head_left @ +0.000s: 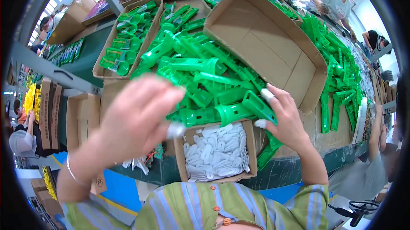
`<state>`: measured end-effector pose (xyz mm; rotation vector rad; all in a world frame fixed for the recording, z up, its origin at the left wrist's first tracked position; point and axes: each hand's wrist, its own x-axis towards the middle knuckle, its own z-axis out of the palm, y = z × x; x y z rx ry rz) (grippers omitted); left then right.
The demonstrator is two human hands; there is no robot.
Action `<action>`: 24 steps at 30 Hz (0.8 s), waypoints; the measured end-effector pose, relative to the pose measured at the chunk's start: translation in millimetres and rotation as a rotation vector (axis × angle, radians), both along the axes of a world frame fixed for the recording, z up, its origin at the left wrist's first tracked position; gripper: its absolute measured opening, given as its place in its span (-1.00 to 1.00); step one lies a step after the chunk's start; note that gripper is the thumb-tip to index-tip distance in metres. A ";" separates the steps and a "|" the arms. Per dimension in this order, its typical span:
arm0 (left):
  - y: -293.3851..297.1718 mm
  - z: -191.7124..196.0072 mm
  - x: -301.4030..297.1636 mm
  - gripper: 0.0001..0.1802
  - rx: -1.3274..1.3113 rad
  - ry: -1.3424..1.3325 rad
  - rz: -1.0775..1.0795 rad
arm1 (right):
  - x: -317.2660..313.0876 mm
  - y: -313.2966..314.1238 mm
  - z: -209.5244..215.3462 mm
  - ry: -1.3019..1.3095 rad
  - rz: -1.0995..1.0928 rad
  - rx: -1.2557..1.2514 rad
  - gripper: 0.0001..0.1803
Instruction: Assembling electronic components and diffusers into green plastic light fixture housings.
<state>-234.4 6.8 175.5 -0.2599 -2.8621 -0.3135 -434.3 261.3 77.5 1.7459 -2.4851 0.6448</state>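
My right hand (288,121), with white covers on the thumb and a finger, grips a green plastic shell (257,105) between them. It is a long, hollow piece at the near edge of a heap of similar green plastic shells (192,65). My left hand (136,112) is smeared by motion over the left side of the heap; its thumb also wears a white cover, and its grip cannot be made out. Between my hands, close to my body, stands a small cardboard box (181,161) filled with flat, white, oval plastic pieces (218,148).
An empty-looking cardboard tray (273,46) lies tilted over the heap. Another cardboard box (97,54) at left holds green parts with round ends. More green shells (335,65) are piled at right. Several people work around the table. A grey metal post (55,65) stands at left.
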 end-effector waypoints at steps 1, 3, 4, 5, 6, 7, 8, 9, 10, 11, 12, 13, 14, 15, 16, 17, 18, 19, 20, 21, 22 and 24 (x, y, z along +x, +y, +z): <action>4.8 -13.7 37.9 -0.50 0.018 -0.038 0.039 | 6.0 7.7 -0.3 -0.061 -0.049 -0.047 -0.31; 11.8 -51.3 106.9 -0.41 -0.014 -0.061 0.228 | 20.3 27.2 -13.4 -0.085 -0.216 -0.109 -0.31; 21.6 -70.4 144.6 -0.35 -0.037 -0.058 0.405 | 26.9 36.5 -27.3 -0.081 -0.270 -0.135 -0.32; 31.0 -91.0 172.7 -0.29 -0.054 -0.051 0.569 | 34.6 49.4 -39.8 -0.051 -0.340 -0.182 -0.32; 41.9 -109.1 196.7 -0.17 -0.011 -0.033 0.713 | 43.2 56.0 -56.1 -0.038 -0.398 -0.235 -0.32; 40.9 -128.6 208.4 -0.07 0.026 -0.002 0.784 | 53.3 60.7 -70.5 -0.040 -0.387 -0.233 -0.32; 35.5 -144.3 211.2 -0.02 0.064 0.045 0.829 | 62.7 64.8 -85.8 -0.020 -0.488 -0.253 -0.32; 30.5 -154.1 210.3 0.03 0.094 0.088 0.880 | 66.6 67.4 -104.2 -0.006 -0.584 -0.275 -0.31; 21.0 -159.1 202.9 0.07 0.147 0.094 0.895 | 62.1 66.9 -120.5 0.100 -0.658 -0.227 -0.33; 9.9 -167.3 196.9 0.03 0.174 0.118 0.897 | 60.3 55.9 -116.3 0.037 -0.617 -0.237 -0.36; 2.1 -182.5 197.7 0.01 0.213 0.046 0.896 | 54.7 41.0 -109.2 -0.019 -0.583 -0.251 -0.39; -5.0 -195.7 197.6 -0.01 0.249 -0.024 0.894 | 50.2 28.1 -106.8 -0.019 -0.549 -0.271 -0.44; -1.6 -201.5 194.0 -0.02 0.186 -0.037 0.934 | 46.8 16.5 -103.7 -0.014 -0.522 -0.290 -0.49; 8.4 -209.1 185.8 -0.04 0.130 -0.043 0.964 | 43.6 11.2 -97.1 -0.010 -0.497 -0.318 -0.53; 11.4 -221.9 178.8 -0.03 0.119 -0.041 1.022 | 41.5 7.0 -90.0 -0.005 -0.473 -0.345 -0.57; 22.6 -218.6 169.8 -0.03 0.126 -0.040 0.988 | 38.9 4.1 -83.4 -0.061 -0.458 -0.382 -0.59; 33.0 -209.7 158.6 -0.02 0.245 -0.054 1.008 | 38.4 3.0 -76.0 -0.179 -0.504 -0.396 -0.58; 39.3 -204.0 152.9 -0.02 0.364 -0.072 1.027 | 37.9 4.3 -69.8 -0.298 -0.547 -0.413 -0.57; 40.4 -202.6 155.7 0.00 0.418 -0.081 0.970 | 37.2 6.0 -65.2 -0.284 -0.578 -0.425 -0.57; 38.9 -193.3 158.6 -0.06 0.434 -0.055 0.892 | 37.1 8.5 -61.8 -0.191 -0.498 -0.395 -0.55; 32.6 -187.2 163.8 -0.11 0.559 -0.003 0.846 | 36.9 10.2 -58.6 -0.100 -0.415 -0.361 -0.54; 23.9 -172.8 173.9 -0.30 0.660 0.116 0.850 | 48.3 2.7 -45.9 0.067 -0.454 -0.286 -0.54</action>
